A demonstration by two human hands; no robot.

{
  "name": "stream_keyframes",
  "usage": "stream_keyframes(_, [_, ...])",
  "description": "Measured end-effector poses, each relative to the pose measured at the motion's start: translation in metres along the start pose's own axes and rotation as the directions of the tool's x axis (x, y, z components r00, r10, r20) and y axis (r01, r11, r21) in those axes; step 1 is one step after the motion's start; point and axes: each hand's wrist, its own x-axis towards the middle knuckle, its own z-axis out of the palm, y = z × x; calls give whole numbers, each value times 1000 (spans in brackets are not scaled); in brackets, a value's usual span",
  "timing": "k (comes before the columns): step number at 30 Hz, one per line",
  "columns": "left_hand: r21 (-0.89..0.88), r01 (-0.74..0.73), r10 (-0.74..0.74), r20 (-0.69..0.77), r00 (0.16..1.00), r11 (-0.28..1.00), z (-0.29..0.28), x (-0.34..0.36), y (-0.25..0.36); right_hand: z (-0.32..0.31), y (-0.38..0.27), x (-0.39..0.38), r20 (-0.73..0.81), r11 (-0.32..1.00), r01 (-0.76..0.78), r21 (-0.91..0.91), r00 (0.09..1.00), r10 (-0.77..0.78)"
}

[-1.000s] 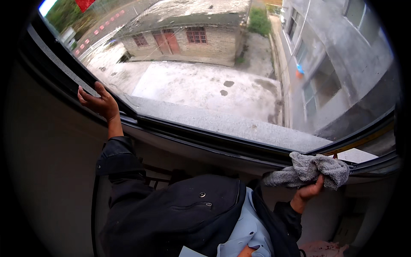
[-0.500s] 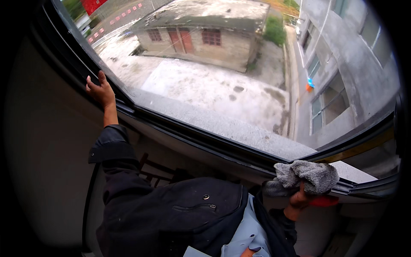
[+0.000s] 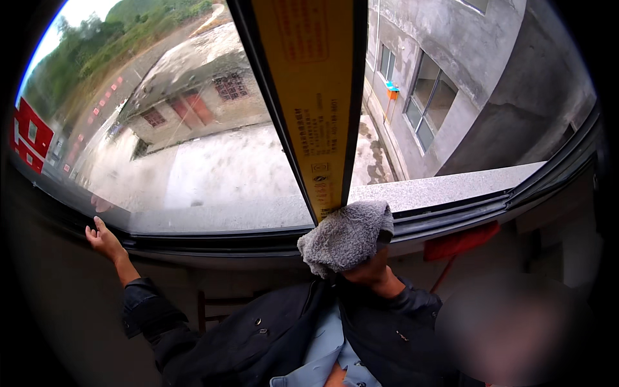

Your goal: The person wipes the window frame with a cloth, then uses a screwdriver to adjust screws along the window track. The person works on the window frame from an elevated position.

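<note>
Head view is taking in a wide window (image 3: 193, 168) filling the upper half from nine o'clock to three o'clock, with rooftops and a grey building showing through the glass. A yellow-faced frame post (image 3: 309, 97) is running down from twelve o'clock to the centre, meeting the dark bottom track (image 3: 451, 216) that is sweeping across toward three o'clock. A red object (image 3: 459, 242), too blurred to identify, is lying just under that track at four o'clock. A grey cloth (image 3: 345, 237) is sitting at the centre, pressed against the foot of the post where it meets the track; the right hand (image 3: 369, 271) is bunching it from below, fingers closed around the cloth. At nine o'clock the left hand (image 3: 103, 237) is resting spread on the lower frame, holding nothing, seemingly bracing the body. Judging by this, wiping of the frame's lower joint is going on; the next stroke is likely calling for steady pressure along the post or track while the brace holds.
</note>
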Motion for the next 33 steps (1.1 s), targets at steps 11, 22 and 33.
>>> stream_keyframes(11, [-50,-144,148,99,984,988,3,-29,24,69,14,25,477,691,616,-378,769,-425])
stream_keyframes(22, [-112,-57,80,215,973,992,1,-4,-7,88,27,33,533,635,639,-434,750,-390])
stream_keyframes(33, [-103,96,-70,234,970,990,-1,-1,-9,61,18,33,535,970,173,-168,843,-58])
